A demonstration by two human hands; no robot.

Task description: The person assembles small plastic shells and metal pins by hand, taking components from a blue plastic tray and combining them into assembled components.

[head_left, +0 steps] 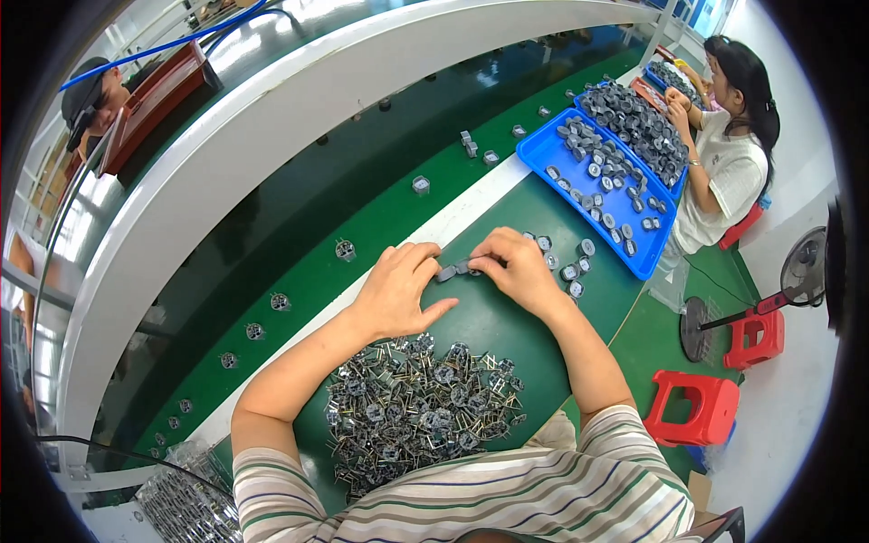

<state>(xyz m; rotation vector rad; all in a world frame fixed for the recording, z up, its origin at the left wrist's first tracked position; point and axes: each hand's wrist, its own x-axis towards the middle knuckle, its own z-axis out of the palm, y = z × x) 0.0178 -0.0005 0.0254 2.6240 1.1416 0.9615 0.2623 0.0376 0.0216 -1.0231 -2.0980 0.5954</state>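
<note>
Over the green worktable (579, 339), my right hand (516, 271) pinches a small grey plastic housing (463, 268) between thumb and fingers, partly hidden by the fingertips. Another grey housing (445, 273) lies against it, by the fingertips of my left hand (394, 290). That hand is spread, its thumb held well apart from the fingers. Several loose round grey housings (568, 271) lie to the right of my right hand. Close to my body is a big heap of small metal parts with prongs (421, 407), just below my left hand.
A blue tray (644, 264) of grey housings sits at the right, with a fuller one (677, 187) beyond. A co-worker (733, 154) sits there. Spaced parts (345, 250) lie on the green conveyor belt (380, 217). Red stools (692, 407) and a fan (801, 267) stand right.
</note>
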